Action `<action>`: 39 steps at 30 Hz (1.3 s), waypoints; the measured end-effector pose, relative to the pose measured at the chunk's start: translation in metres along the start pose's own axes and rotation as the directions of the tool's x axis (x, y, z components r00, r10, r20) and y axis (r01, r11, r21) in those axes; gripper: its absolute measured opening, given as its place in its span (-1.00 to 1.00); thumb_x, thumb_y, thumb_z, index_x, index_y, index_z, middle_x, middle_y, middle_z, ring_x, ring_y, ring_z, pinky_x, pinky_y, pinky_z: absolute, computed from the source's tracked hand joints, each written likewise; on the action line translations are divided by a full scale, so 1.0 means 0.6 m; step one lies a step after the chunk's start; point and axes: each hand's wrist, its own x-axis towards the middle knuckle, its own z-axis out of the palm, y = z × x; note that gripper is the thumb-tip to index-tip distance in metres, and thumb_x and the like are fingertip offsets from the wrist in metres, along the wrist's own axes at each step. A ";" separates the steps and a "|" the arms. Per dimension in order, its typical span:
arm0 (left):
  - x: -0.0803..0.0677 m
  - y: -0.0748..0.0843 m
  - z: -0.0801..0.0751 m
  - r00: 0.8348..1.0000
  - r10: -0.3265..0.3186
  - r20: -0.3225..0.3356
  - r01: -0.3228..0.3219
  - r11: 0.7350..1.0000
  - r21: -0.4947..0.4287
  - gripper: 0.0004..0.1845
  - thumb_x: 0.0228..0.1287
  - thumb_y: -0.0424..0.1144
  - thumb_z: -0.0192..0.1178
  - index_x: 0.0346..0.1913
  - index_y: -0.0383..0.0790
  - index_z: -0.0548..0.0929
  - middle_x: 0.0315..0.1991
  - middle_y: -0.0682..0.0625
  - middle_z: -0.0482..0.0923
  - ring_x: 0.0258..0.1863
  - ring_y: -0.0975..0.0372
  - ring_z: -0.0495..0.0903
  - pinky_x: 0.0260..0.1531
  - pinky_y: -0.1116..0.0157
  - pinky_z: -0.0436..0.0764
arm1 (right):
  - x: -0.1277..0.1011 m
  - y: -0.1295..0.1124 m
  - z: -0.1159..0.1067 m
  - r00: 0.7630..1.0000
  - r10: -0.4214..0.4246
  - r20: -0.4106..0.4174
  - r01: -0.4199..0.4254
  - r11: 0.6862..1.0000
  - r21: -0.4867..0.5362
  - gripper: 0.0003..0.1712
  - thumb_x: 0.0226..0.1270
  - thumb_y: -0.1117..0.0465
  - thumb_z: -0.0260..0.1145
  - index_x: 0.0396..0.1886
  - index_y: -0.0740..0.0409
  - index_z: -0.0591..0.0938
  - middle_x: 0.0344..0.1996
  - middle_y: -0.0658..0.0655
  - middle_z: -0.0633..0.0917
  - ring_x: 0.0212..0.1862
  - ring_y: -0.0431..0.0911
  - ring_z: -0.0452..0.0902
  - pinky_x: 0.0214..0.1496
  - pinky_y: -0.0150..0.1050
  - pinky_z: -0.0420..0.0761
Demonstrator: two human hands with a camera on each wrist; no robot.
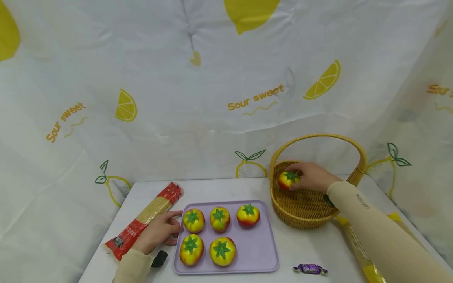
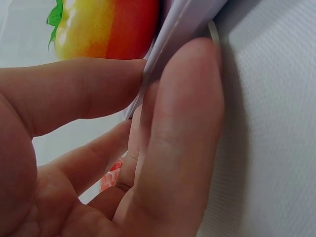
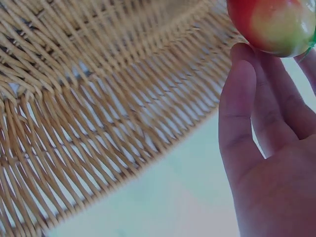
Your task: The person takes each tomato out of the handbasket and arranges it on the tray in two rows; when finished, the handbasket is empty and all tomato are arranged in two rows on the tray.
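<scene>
A tray (image 1: 263,251) sits low in the middle of the frame on the table (image 1: 226,190), with five tomatoes (image 1: 220,219) on it: three behind, two in front. A pasta pack (image 1: 146,218) lies left of it. A basket (image 1: 304,208) stands to the right, one tomato (image 1: 288,179) inside. A candy (image 1: 310,269) lies at lower right.

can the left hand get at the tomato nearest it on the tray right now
Probably yes. The left hand rests at the tray edge, fingers touching the rim, and the nearest tomato sits just inside with nothing between them. The right hand is off at the basket.
</scene>
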 end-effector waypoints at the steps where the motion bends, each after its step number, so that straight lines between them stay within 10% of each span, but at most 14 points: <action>1: -0.001 0.000 -0.001 1.000 0.000 -0.001 0.000 1.000 -0.003 -0.34 0.34 -0.36 0.42 0.51 -0.16 0.56 -0.16 -0.14 0.65 -0.27 0.09 0.66 -0.33 0.17 0.84 | -0.004 -0.006 -0.002 1.000 -0.013 -0.006 0.013 1.000 -0.004 -0.20 0.24 -0.15 0.63 0.42 0.02 0.64 0.23 0.27 0.71 0.22 0.18 0.62 0.30 0.26 0.63; 19: -0.002 0.004 -0.003 1.000 0.022 0.000 -0.022 1.000 0.003 -0.35 0.36 -0.34 0.42 0.50 -0.14 0.56 -0.15 -0.14 0.65 -0.26 0.11 0.69 -0.32 0.20 0.85 | -0.127 -0.132 0.022 0.982 -0.121 -0.142 0.121 0.993 -0.009 -0.26 0.15 -0.19 0.69 0.29 -0.05 0.72 0.08 0.03 0.76 0.07 -0.02 0.64 0.17 0.08 0.73; 39: -0.007 0.006 -0.005 1.000 0.021 0.007 -0.021 1.000 0.005 -0.34 0.35 -0.33 0.44 0.50 -0.13 0.56 -0.15 -0.14 0.67 -0.29 0.09 0.70 -0.32 0.21 0.85 | -0.186 -0.198 0.166 0.992 -0.048 -0.120 0.055 0.997 0.057 -0.28 0.02 -0.20 0.75 0.18 -0.16 0.73 0.02 -0.09 0.73 -0.06 -0.24 0.59 0.03 -0.14 0.73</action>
